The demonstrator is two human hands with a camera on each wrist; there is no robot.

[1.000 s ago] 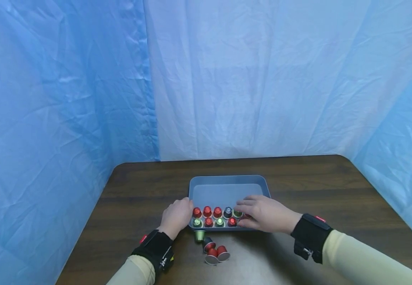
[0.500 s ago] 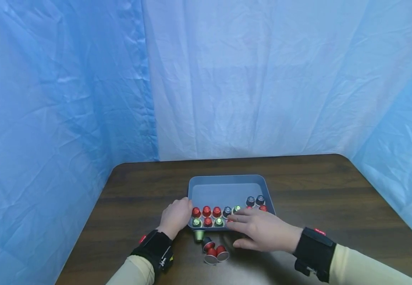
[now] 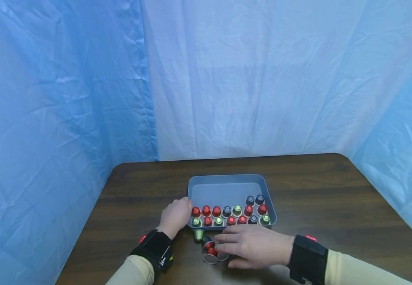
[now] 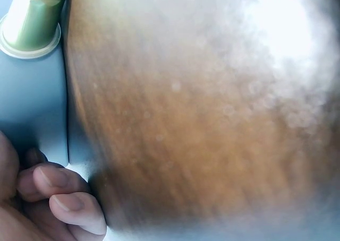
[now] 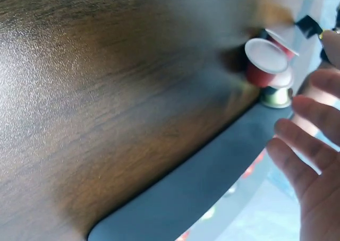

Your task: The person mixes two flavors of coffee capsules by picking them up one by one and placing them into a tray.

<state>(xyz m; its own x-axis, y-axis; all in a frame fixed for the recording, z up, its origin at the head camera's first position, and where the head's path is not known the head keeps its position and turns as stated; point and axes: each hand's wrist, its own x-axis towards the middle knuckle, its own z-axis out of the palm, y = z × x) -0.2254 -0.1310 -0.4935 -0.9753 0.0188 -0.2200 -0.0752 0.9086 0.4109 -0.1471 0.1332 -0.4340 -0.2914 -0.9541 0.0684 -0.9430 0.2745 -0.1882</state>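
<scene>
My left hand (image 3: 176,215) grips the left edge of a blue-grey tray (image 3: 223,188); in the left wrist view its fingers (image 4: 77,206) curl at the tray's side. Upright coffee capsules in red, green and dark blue fill two front rows inside, with two dark capsules (image 3: 255,199) behind them at the right. My right hand (image 3: 252,245), fingers spread and holding nothing, hovers in front of the tray beside loose capsules. Those are a red capsule (image 3: 211,255), a dark capsule (image 3: 206,242), another red one partly hidden by the fingers, and a green capsule (image 3: 199,235) against the tray's front wall.
A dark wooden table (image 3: 149,178) lies under everything. Blue sheeting (image 3: 245,79) hangs behind it and along both sides. Black bands with small devices (image 3: 307,259) circle both wrists.
My right hand has left the tray's right front and moved toward me and left to the loose capsules, uncovering a dark and a green capsule there. My left hand stays put.
</scene>
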